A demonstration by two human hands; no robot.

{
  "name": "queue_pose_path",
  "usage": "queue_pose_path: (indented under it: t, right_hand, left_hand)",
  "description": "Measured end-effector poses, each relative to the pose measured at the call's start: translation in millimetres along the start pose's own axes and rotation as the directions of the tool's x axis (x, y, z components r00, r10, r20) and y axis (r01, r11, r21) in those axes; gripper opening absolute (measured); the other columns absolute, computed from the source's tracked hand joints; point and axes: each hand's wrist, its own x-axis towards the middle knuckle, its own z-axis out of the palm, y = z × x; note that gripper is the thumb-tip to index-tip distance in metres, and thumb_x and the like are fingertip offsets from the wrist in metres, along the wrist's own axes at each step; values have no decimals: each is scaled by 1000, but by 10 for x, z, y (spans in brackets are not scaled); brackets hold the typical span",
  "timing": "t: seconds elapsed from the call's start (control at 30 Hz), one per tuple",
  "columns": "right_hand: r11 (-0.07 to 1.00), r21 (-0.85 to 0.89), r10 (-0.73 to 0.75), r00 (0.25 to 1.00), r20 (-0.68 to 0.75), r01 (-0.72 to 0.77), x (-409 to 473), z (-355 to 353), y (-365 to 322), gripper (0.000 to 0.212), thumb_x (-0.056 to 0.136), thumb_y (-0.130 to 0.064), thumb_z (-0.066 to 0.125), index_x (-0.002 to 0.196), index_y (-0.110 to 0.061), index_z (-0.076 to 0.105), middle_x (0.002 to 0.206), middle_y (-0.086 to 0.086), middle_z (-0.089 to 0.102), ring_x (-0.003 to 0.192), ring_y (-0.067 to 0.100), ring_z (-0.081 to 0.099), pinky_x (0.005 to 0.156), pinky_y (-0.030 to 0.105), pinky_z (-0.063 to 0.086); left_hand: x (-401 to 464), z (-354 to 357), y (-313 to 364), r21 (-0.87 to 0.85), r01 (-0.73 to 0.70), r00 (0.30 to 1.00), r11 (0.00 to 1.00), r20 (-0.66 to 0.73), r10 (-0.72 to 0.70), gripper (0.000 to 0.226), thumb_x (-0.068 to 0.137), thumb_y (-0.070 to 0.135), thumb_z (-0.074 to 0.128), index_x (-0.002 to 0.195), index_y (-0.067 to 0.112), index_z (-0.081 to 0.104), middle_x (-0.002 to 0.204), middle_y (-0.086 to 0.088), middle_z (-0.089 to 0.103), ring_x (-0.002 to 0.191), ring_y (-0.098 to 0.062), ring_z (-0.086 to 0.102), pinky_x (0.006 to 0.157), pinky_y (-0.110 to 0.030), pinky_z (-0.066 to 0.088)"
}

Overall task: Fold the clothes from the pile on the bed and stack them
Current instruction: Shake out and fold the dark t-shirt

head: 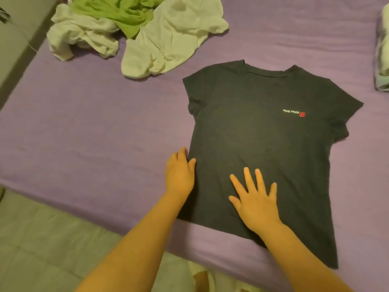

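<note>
We have the dark t-shirt [263, 144] flat on the purple bed [84, 133], smoothing step. Right hand [255, 204] splayed flat on it; left hand [180, 175] at its side edge, maybe pinching, can't tell. Next: fold a side in. Pile [134, 28] waits behind

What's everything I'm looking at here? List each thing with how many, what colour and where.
T-shirt: one, dark grey with a small chest logo, spread flat on the bed.
Pile of clothes: one heap, white and green, far left of the bed.
Bed sheet: one, purple, covering the bed.
Folded cloth: pale, at the right edge, partly cut off.
Floor: pale, near left.
Left hand: fingers at the shirt's left edge.
Right hand: flat, spread on the shirt.
</note>
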Motion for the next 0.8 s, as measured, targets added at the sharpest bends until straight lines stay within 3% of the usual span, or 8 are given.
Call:
queue_pose_path:
  t: [0.1,0.23,0.33,0.4,0.5,0.6,0.7,0.8]
  right_hand:
    - [992,42,109,986,124,-115,193,-26,-197,68,97,-56,25,145,-39,-20,154,4,-30,139,37,-28,109,66,6]
    - [995,-44,98,982,159,-92,195,-39,-309,75,95,-60,27,141,-38,-27,152,6,-34,137,39,-30,109,67,10]
    - [994,-49,109,976,190,-102,198,-88,-299,74,94,-62,26,141,-40,-27,152,4,-34,138,38,-30,110,65,10]
    - [993,-48,116,972,203,-108,202,-111,-316,74,94,-62,27,142,-40,-25,152,4,-34,138,38,-30,110,66,10]
    - [992,-46,123,971,203,-116,166,-116,-329,74,93,-63,27,143,-41,-23,152,3,-33,138,37,-30,110,65,9]
    - [994,-22,106,977,183,-103,123,-133,-309,74,92,-64,30,144,-43,-19,154,1,-30,139,35,-28,111,63,10]
    - [991,8,129,983,130,-131,114,-185,-196,69,95,-59,29,146,-40,-13,156,0,-24,142,32,-24,113,59,9]
    - [989,-14,149,984,95,-149,81,-263,45,64,97,-54,28,148,-38,-8,158,-1,-16,145,29,-15,115,53,8]
  left_hand:
    - [138,-35,-39,-64,75,989,995,131,-66,50,94,31,55,137,12,38,122,-12,56,113,-31,53,90,-40,44]
    - [23,-66,-175,-145,60,975,988,222,-27,21,94,34,55,97,14,50,89,0,55,84,-22,55,68,-32,41]
    - [-131,-117,-278,-384,155,956,910,289,-41,17,94,33,56,93,20,45,84,6,54,81,-17,54,67,-30,42]
    - [-212,-140,-356,-430,168,950,887,310,-30,15,92,30,59,95,19,49,83,3,58,80,-18,57,67,-30,46]
    - [-287,-197,-520,-338,136,960,931,278,-39,19,92,31,60,85,14,55,79,-1,58,73,-19,53,64,-33,42]
    - [-312,-255,-688,-159,100,966,982,252,-58,34,93,36,58,67,20,41,66,1,51,66,-22,48,57,-35,35]
    - [-279,-297,-718,-45,69,961,997,271,-55,25,94,33,56,78,19,44,75,-1,57,73,-26,54,64,-37,43]
    - [-257,-313,-564,255,-89,970,963,243,25,15,91,32,56,98,23,47,95,0,59,86,-23,54,71,-36,45]
